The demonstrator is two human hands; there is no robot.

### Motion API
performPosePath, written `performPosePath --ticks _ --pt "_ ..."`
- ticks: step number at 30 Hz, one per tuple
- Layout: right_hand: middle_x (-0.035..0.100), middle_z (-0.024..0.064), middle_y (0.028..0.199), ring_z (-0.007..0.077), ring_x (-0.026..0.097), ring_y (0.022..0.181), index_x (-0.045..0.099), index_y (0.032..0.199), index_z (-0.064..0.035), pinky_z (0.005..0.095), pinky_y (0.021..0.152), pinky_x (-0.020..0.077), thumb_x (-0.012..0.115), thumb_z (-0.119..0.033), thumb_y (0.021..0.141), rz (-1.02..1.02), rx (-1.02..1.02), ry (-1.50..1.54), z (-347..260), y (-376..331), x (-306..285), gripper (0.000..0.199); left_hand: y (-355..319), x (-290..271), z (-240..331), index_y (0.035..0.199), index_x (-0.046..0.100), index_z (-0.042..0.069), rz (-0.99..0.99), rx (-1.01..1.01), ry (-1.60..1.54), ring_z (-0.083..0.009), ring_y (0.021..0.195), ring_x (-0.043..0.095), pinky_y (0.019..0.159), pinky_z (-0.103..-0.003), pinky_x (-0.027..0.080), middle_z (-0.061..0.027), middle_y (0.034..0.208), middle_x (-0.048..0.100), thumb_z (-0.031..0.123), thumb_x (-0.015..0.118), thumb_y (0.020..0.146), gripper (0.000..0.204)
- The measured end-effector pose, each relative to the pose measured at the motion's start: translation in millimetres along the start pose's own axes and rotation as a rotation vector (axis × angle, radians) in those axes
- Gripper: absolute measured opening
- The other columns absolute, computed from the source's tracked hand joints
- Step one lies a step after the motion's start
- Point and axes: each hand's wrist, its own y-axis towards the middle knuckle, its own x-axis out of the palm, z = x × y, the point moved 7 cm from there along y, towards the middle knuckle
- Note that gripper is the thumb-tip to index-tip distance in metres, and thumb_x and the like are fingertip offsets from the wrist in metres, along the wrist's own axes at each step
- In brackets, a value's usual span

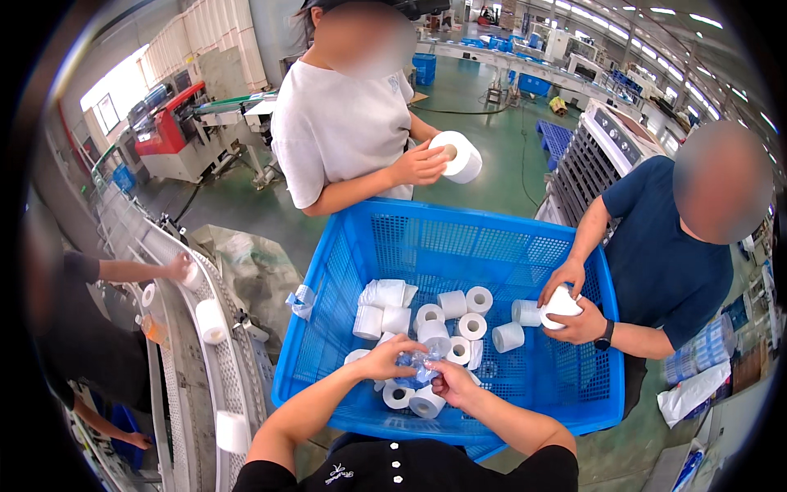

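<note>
Both of my hands are over the near side of a large blue plastic crate (pixel 467 215). Between them is a crumpled clear and blue plastic wrapper (pixel 420 369). My left hand (pixel 388 359) grips its left side, and the fingers of my right hand (pixel 452 382) pinch its right side. Below and beyond my hands lie several loose white toilet paper rolls (pixel 433 334), some upright and some on their sides. One toilet roll (pixel 426 403) lies just under the wrapper, partly covered by my right hand. A white wrapped pack (pixel 383 293) sits farther back.
Across the crate, a co-worker in white holds a toilet roll (pixel 461 160). At the right, a co-worker in navy handles another roll (pixel 562 308) over the crate. A curved conveyor (pixel 197 361) carries rolls at left, where another person reaches. Plastic film (pixel 302 301) hangs on the crate's left rim.
</note>
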Motion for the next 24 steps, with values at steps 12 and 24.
performPosePath --ticks 12,24 --pt "0.053 -0.0018 0.071 0.0086 0.045 0.056 0.055 0.088 -0.0121 0.0224 0.05 0.037 0.067 -0.023 0.088 0.013 -0.066 -0.061 -8.5 -16.2 16.6 0.016 1.8 0.0 -7.3 0.105 0.06 0.004 0.057 -0.077 -0.163 -0.0168 0.084 0.06 0.078 -0.031 0.047 -0.009 0.09 0.064 0.011 0.071 0.076 0.032" --pt "0.053 0.0022 0.071 0.0122 0.046 0.059 0.055 0.087 -0.0106 0.0245 0.053 0.0391 0.062 -0.03 0.092 -0.006 0.051 0.069 1.8 -7.3 7.5 0.021 -0.3 -4.4 -3.6 0.126 0.054 0.012 0.179 -0.08 -0.111 -0.019 0.081 0.058 0.072 -0.034 0.046 -0.0118 0.087 0.062 0.023 0.068 0.083 0.046"
